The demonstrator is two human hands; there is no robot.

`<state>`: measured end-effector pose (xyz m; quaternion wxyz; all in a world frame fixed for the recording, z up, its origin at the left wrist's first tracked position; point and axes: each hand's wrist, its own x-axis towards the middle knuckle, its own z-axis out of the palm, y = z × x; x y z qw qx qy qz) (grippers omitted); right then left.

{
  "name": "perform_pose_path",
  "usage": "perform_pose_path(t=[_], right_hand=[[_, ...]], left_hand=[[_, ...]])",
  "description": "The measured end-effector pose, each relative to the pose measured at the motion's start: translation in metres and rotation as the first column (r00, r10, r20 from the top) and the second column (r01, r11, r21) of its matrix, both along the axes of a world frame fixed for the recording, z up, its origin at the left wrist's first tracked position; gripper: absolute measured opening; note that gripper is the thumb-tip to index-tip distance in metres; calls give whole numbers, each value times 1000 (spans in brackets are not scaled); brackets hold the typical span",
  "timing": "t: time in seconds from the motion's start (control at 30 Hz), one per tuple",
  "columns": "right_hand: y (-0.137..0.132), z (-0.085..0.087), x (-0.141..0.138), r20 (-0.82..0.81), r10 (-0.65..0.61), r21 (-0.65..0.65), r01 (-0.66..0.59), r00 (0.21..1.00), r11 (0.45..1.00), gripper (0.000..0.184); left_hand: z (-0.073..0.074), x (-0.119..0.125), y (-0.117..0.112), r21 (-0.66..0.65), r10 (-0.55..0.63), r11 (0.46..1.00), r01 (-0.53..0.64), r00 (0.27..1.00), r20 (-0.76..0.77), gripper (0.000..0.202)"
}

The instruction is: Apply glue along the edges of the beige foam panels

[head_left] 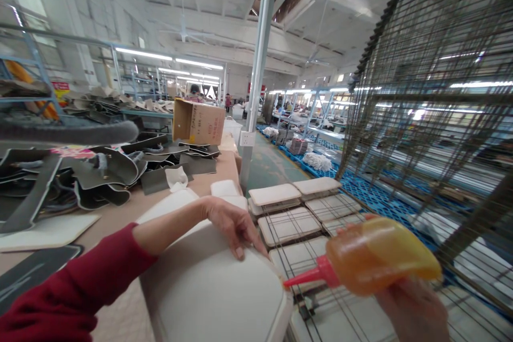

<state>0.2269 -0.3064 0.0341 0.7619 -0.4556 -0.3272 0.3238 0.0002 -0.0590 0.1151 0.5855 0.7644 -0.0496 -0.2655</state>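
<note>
My left hand, in a red sleeve, rests on the far edge of a white padded panel lying at the table's corner; its fingers curl down over the panel's rim. My right hand grips an orange squeeze bottle with a red nozzle. The nozzle tip points left and touches the panel's right edge. Under the bottle lie several white panels on a wire rack shelf.
Grey and black cut pieces pile up on the tan table at left, with a cardboard box behind. A tall wire rack stands at right. A metal pole rises ahead. Blue pallets line the aisle.
</note>
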Motion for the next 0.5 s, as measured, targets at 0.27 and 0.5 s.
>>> perform_pose_path(t=[0.27,0.5], right_hand=[[-12,-19,27,14,-115,-94,115,993,989,46],[-12,-10,3,180,-225,-10,230,958,973,22]], left_hand=[[-10,-8,11,-8,53,999,-52,997,61,70],[-12,-15,16,-51,134,990,-131,988,73,64]])
